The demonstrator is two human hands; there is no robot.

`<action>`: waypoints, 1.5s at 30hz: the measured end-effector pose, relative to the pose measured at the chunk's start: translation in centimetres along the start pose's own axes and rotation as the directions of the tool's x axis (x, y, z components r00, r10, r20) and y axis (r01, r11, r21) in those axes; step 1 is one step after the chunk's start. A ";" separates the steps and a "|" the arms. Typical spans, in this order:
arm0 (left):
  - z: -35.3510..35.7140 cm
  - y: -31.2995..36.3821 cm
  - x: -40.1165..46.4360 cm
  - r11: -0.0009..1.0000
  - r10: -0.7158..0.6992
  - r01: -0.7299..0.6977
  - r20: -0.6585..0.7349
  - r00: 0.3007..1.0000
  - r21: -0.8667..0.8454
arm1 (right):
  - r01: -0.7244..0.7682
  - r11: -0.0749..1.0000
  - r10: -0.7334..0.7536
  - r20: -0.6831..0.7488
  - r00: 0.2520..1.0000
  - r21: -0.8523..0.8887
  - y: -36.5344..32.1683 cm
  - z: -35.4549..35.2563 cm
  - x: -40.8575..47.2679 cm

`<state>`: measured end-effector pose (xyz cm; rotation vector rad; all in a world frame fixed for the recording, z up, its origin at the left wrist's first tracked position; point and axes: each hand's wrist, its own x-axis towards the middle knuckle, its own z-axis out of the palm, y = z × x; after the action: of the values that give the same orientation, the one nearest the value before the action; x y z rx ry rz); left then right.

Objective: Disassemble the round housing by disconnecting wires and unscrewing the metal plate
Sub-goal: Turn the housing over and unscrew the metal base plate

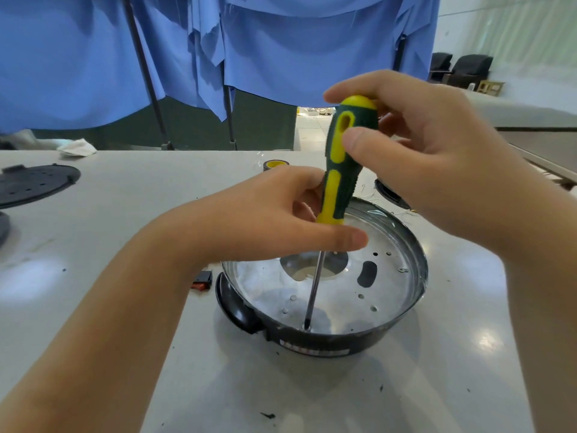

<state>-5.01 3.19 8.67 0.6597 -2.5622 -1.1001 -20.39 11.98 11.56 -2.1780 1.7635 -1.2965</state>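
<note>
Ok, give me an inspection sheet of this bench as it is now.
Surface: pale table, dark specks on the near part.
Job's things: round housing with metal plate inside; screwdriver tip on a screw near the plate's front edge.
Clutter: black disc, tape roll, small red-black part, white rag.
Grippers: left hand and right hand both grip the screwdriver.
Cables: thin wires behind the housing.
Surroundings: blue cloth, chairs.

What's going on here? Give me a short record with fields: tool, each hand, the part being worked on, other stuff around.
tool: screwdriver, green and yellow handle, tip down on a screw near the plate's front edge
left hand: grips the handle's lower end
right hand: holds the handle's top
workpiece: round housing with metal plate inside
nearby: black perforated disc, tape roll, small red and black part
surface: table
</note>
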 end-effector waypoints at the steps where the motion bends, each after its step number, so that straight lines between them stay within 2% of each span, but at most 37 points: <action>1: -0.2 -0.1 0.0 0.999 -0.006 0.007 0.022 1.000 -0.042 | -0.012 1.000 0.012 0.008 1.000 0.019 0.1 -0.1 0.0; 5: -0.9 -0.5 -0.3 0.986 -0.004 0.016 0.069 0.998 -0.168 | -0.038 0.997 0.036 0.031 0.999 0.072 0.1 -0.1 0.1; 7: -0.9 -0.5 -0.3 0.990 0.002 0.001 0.016 1.000 -0.142 | -0.041 0.996 0.039 0.024 0.999 0.081 0.2 0.0 0.1; 10: -0.3 -0.1 -0.2 0.996 0.025 -0.032 -0.073 0.997 -0.088 | -0.037 0.999 0.037 -0.011 0.999 0.000 0.5 0.1 0.1; 15: 0.1 0.0 0.1 1.000 0.019 -0.021 -0.066 0.998 -0.019 | -0.030 0.997 0.025 -0.079 0.997 -0.065 0.9 0.1 0.2; 21: -0.7 -0.3 -0.2 0.984 0.031 -0.033 -0.016 0.999 -0.175 | -0.027 0.996 0.027 0.005 1.000 0.081 0.6 -0.2 0.1; 25: -0.5 -0.2 0.0 0.991 0.043 -0.047 -0.040 0.998 -0.123 | -0.034 0.969 0.019 0.064 0.998 0.244 0.3 -0.6 0.0; 29: -0.4 0.0 -0.1 0.997 0.034 -0.035 -0.012 0.999 -0.072 | -0.058 0.945 0.031 0.091 0.995 0.321 0.0 -0.4 0.1; 32: -0.3 -0.1 0.0 0.998 0.022 -0.024 -0.037 0.999 -0.061 | -0.065 0.962 0.051 0.058 0.997 0.265 0.1 0.0 0.1; 38: -0.1 -0.3 0.2 0.999 0.003 -0.007 -0.092 0.996 -0.040 | -0.045 0.999 0.046 -0.047 0.998 0.013 0.7 0.4 0.2; 41: -0.2 -0.2 0.2 0.997 0.007 -0.012 -0.063 0.998 -0.072 | -0.039 0.999 0.040 -0.041 0.998 0.027 0.6 0.1 0.2; 45: -0.6 -0.3 0.0 0.985 0.000 0.012 0.070 0.998 -0.173 | -0.051 0.993 0.049 0.018 0.999 0.110 0.4 -0.2 0.2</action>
<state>-4.64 2.63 8.90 0.5957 -2.4857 -1.3518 -20.78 11.78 11.58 -2.0663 1.6862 -1.3284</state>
